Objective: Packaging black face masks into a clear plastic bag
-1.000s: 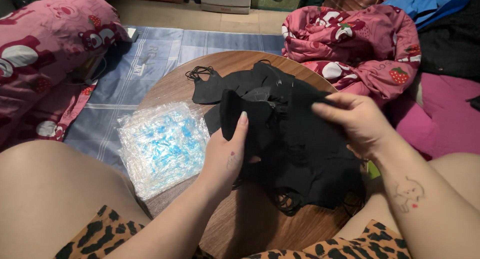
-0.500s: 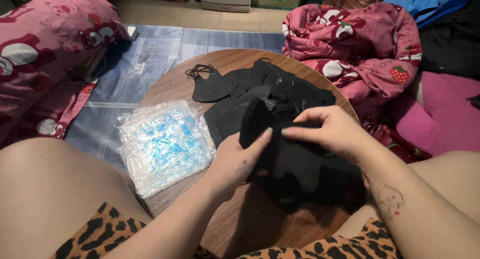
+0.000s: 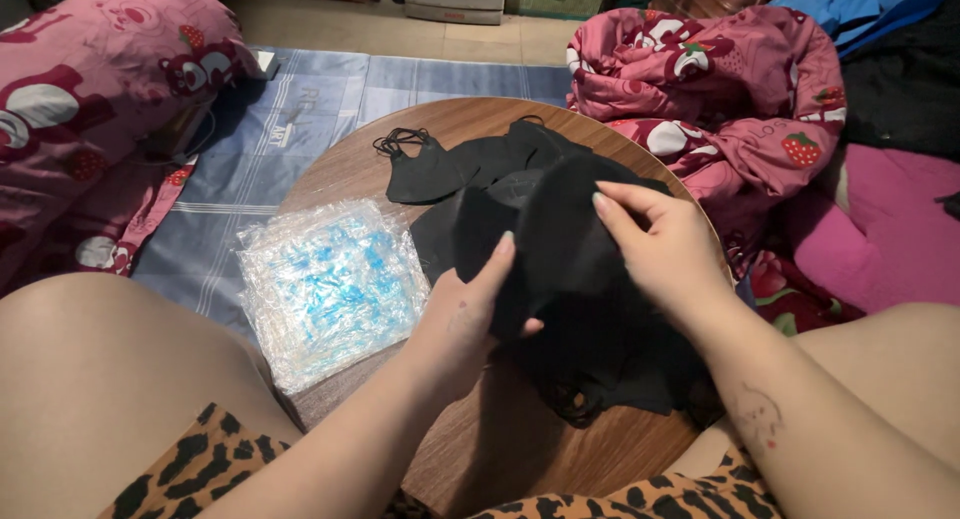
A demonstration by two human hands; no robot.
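Matt black cloth masks [image 3: 560, 239], glossy crinkled clear plastic packets [image 3: 325, 284], smooth brown wood-grain round table [image 3: 500, 449].

**One head-worn view, looking steeply down**

A single camera sits on the person's head and faces forward and down over their lap. It is close: the round wooden table [image 3: 500, 449] fills the middle, with thighs and forearms entering from the bottom edge. Farther off, along the top edge, it takes in the blue floor mat [image 3: 300, 109] and pink bedding [image 3: 720, 89]. No second view overlaps it.
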